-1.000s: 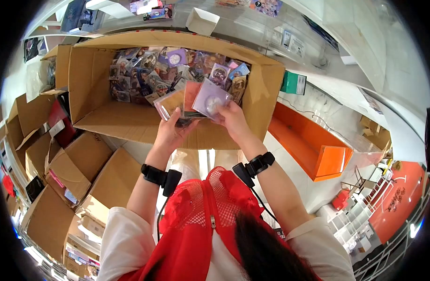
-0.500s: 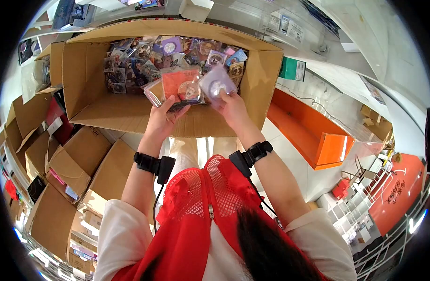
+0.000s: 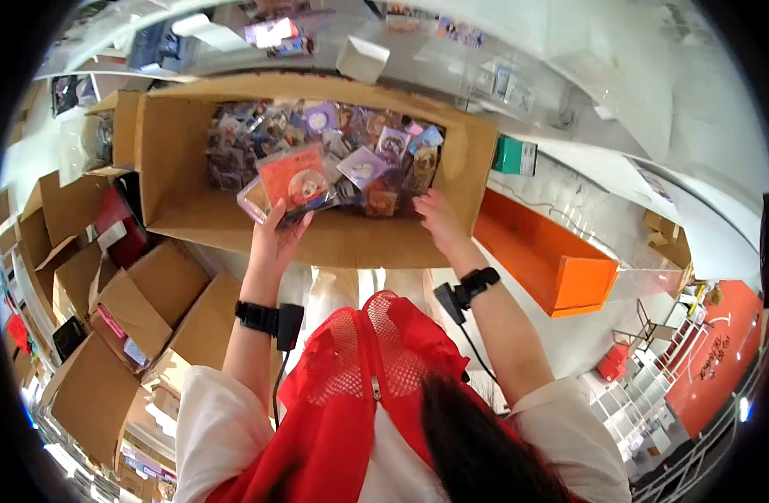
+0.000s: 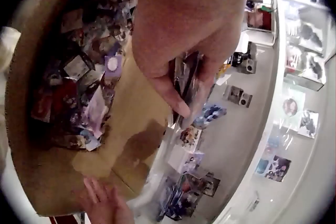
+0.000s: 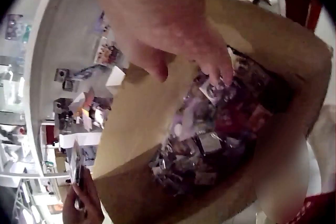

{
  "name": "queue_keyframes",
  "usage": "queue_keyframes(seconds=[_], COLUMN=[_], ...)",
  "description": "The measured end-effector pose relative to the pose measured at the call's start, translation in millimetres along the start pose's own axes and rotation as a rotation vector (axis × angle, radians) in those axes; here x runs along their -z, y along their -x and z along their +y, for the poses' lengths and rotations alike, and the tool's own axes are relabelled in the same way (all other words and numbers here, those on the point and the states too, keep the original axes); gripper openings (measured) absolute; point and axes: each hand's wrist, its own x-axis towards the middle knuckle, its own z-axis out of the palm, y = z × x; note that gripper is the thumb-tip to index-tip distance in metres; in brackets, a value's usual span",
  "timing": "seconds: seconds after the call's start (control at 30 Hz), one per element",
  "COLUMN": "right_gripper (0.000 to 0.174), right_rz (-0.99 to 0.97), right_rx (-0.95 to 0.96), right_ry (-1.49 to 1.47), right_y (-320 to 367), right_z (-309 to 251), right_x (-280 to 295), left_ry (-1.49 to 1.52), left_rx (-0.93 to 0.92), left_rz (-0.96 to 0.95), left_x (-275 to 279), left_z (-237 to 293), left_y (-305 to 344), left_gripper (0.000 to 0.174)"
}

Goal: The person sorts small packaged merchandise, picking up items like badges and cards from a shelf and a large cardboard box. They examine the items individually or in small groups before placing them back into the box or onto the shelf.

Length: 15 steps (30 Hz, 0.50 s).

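Note:
My left hand (image 3: 275,235) pinches a small stack of clear packets (image 3: 294,176) between thumb and fingers, over the front left of a cardboard box. The top packet shows a red backing card and a round picture badge. In the left wrist view the stack (image 4: 186,82) is seen edge-on. My right hand (image 3: 441,222) holds nothing and hovers at the box's front right, its fingers loosely spread. Below, many badge packets (image 5: 210,142) fill the back of the cardboard box (image 3: 183,205). A purple packet (image 3: 363,166) with a round badge lies on top of them, right of the stack.
Opened cardboard boxes (image 3: 137,302) stand on the left. An orange tray-like bin (image 3: 543,251) is on the right, near a green box (image 3: 514,157). Behind the box runs a glass display counter (image 3: 434,71) with small goods and a white carton (image 3: 363,59).
My right hand has let go of the purple packet, which now lies in the box, and moved right. My left hand has shifted slightly left with its stack.

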Motion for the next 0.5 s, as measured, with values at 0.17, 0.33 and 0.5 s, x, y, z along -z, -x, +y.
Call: queue_keyframes(seconds=[0.17,0.33,0.5], right_gripper=[0.044,0.036,0.044], right_rz=[-0.150,-0.070,0.382], right_rx=[0.317,0.728,1.331], right_ry=[-0.008,0.227,0.438], right_y=[88,230,412], right_z=[-128,-242,-293], right_x=[45,87,120], left_ry=[-0.002,-0.049,-0.060], left_rx=[-0.113,-0.196,-0.318], left_rz=[0.002,-0.102,-0.214], left_x=[-4,-23,-33], left_z=[58,108,149], left_y=[49,106,162], left_gripper=[0.027,0.024,0.026])
